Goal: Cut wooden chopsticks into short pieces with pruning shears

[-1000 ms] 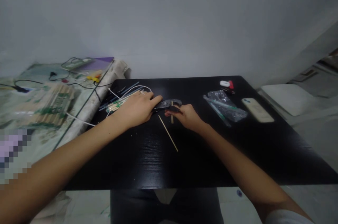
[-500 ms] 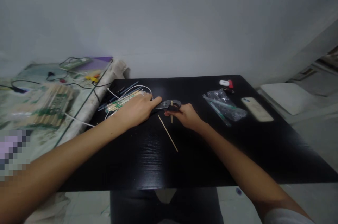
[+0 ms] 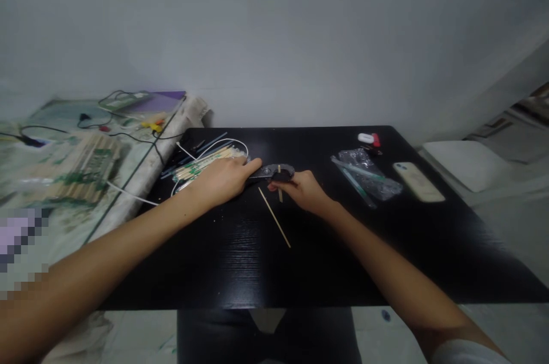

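Observation:
My left hand is closed round the handles of a grey plier-like cutter, whose head points right. A short, pale wooden stick stands nearly upright at the cutter's jaws, with its top end just showing above them. My right hand is closed on this stick right beside the jaws; its fingertips are partly hidden behind the tool. A longer thin wooden stick lies slanted on the black table, just below the hands.
Packs of wooden sticks and a white cable lie left of my hand. To the right are clear plastic wrappers, a phone and a white earphone case. A glass-topped table with more stick packs adjoins the left.
Both hands and the cutter stay almost where they were. The stick's top end shows less above the jaws now. The whole view has shifted slightly.

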`<control>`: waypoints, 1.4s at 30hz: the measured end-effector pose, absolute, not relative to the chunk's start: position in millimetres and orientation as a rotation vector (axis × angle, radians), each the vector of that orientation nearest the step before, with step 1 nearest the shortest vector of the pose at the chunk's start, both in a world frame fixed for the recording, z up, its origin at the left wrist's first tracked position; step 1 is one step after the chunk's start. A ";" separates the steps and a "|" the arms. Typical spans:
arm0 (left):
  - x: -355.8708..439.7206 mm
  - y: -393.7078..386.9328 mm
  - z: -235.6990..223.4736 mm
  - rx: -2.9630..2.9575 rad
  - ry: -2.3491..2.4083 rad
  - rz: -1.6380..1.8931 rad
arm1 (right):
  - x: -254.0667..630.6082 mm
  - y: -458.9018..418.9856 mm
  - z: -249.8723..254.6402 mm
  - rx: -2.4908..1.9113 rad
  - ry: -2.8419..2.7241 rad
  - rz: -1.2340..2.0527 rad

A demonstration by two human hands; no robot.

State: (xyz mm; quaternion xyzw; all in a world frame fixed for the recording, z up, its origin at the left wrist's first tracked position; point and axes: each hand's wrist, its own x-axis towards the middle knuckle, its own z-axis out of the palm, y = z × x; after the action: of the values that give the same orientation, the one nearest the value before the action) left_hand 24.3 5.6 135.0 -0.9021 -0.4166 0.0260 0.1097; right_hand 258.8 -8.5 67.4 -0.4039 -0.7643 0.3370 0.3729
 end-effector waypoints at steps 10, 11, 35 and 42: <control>9.2 15.8 115.2 -2.544 -1.723 -1.059 | 300.6 -3.9 71.6 -1.380 -2.095 1.140; 9.9 15.1 107.7 -2.529 -1.798 -1.157 | 303.6 -2.1 67.0 -1.472 -2.090 1.136; 40.5 -36.1 48.4 -2.869 -2.213 -0.735 | 245.6 -39.2 49.8 -1.364 -1.733 0.825; 41.7 -34.3 42.9 -2.841 -2.195 -0.711 | 247.7 -36.1 47.2 -1.353 -1.728 0.805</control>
State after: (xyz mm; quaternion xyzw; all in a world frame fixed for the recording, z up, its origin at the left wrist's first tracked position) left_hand 41.7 -34.3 42.9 -0.7503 -0.5797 -0.1878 -0.2563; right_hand 247.7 -36.1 47.2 -0.5328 -0.6804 0.3168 0.3910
